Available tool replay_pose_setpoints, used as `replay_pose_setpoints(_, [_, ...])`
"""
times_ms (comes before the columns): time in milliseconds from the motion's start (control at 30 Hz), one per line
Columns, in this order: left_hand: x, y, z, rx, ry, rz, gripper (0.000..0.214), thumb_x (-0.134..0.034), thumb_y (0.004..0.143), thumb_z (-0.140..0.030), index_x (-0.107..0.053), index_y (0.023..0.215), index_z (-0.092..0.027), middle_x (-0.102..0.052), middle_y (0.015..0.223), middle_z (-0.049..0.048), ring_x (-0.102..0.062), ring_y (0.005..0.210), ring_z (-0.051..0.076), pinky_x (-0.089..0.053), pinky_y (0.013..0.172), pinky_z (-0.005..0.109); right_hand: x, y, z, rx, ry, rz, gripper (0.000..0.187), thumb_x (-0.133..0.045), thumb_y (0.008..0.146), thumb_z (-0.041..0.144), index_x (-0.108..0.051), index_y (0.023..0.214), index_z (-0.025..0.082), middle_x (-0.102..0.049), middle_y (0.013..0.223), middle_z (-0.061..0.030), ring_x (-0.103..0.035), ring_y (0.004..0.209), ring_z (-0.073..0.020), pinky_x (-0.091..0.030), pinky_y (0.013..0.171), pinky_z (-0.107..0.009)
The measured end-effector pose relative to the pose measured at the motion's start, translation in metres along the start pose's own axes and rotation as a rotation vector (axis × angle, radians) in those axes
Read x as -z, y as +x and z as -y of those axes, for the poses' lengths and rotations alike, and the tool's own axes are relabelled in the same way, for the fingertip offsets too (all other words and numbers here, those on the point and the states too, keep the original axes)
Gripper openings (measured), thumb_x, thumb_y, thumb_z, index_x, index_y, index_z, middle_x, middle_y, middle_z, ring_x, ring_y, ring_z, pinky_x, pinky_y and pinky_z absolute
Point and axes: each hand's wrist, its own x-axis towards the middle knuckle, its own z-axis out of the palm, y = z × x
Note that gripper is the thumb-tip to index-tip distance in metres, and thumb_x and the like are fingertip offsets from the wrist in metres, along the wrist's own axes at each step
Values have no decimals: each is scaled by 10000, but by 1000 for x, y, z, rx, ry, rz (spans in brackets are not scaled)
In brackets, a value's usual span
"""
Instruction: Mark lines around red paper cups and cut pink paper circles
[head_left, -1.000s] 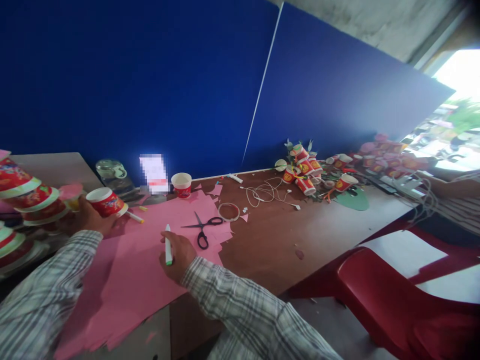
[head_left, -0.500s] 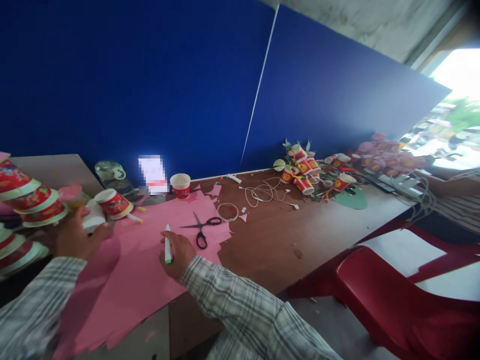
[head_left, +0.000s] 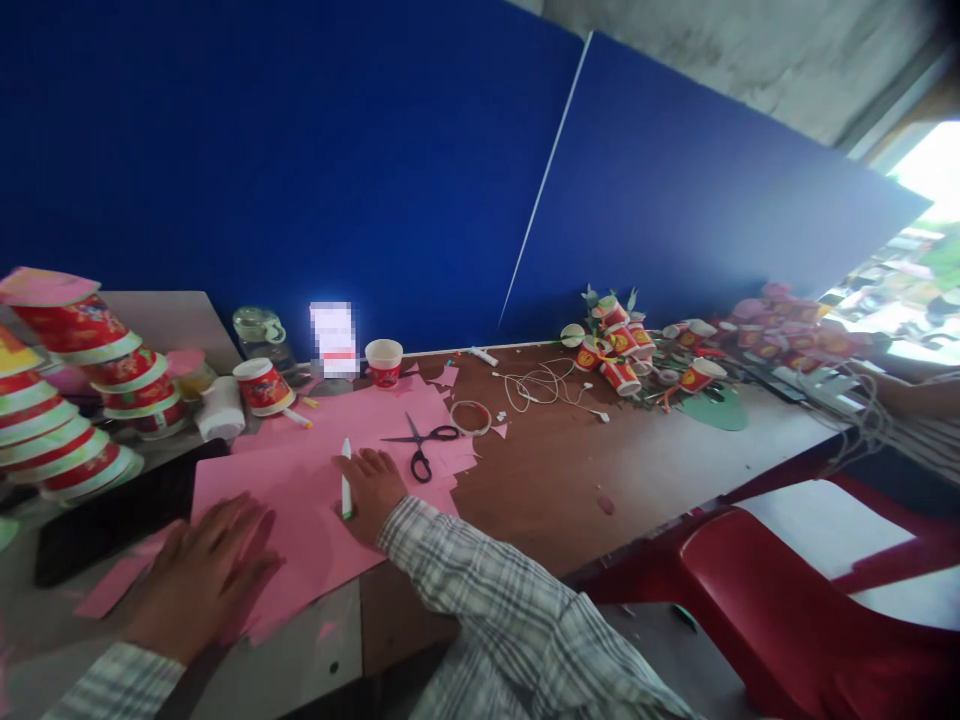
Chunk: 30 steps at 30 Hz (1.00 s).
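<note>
My left hand (head_left: pixel 201 572) lies flat and open on the near part of a large pink paper sheet (head_left: pixel 315 480) spread over the table. On the same sheet, my right hand (head_left: pixel 373 492) is closed around a white marker with a green end (head_left: pixel 346 482), tip pointing away from me. Black scissors (head_left: pixel 422 448) lie on the paper just right of that hand. A red paper cup (head_left: pixel 264 386) rests tilted at the sheet's far left corner, beside a white roll (head_left: pixel 219 409).
Stacks of red paper cups (head_left: pixel 71 400) stand at the left beside a black keyboard (head_left: pixel 112 520). A tape ring (head_left: pixel 469 417), white cables (head_left: pixel 536 385) and a heap of cups (head_left: pixel 622 350) lie further along. A red plastic chair (head_left: pixel 810 610) stands right; another person's sleeve (head_left: pixel 919 430) shows at far right.
My left hand let go of the red cup, which now rests at the sheet's corner, and came down flat onto the pink paper. My right hand kept the marker.
</note>
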Motion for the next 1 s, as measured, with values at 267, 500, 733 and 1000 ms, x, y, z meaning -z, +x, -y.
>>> replay_pose_setpoints(267, [-20,6,-11,59,62,-75,614,-438,520,-593,-588,1037,-298,-525,1233,35,-407,1163,269,-125,1000,487,0,-1,1,25,-111,71,635,-567,808,369,-281,1357,230,-487,1337,-113,-402,1292,-311,-296,1100,-477])
replay_pose_setpoints(500, [-23,2,-8,76,45,-32,593,-445,560,-569,-570,1072,-298,-491,1270,18,-364,1202,243,-168,993,452,-1,0,0,5,-125,114,640,-552,823,394,-263,1373,240,-468,1369,-105,-372,1321,-325,-270,1112,-482])
replay_pose_setpoints(733, [-21,3,-7,76,-36,-49,562,-453,577,-535,-597,1025,-230,-528,1230,59,-388,1180,233,-233,984,407,0,2,-3,16,-112,155,643,-563,828,377,-259,1376,230,-430,1407,-94,-335,1349,-314,-249,1138,-465])
replay_pose_setpoints(1000, [-15,1,-2,73,-169,-103,494,-448,583,-514,-600,939,-208,-609,1097,77,-483,1074,220,-308,950,373,-3,5,-8,35,-100,165,648,-590,822,372,-282,1366,201,-471,1366,-93,-361,1310,-286,-294,1132,-416])
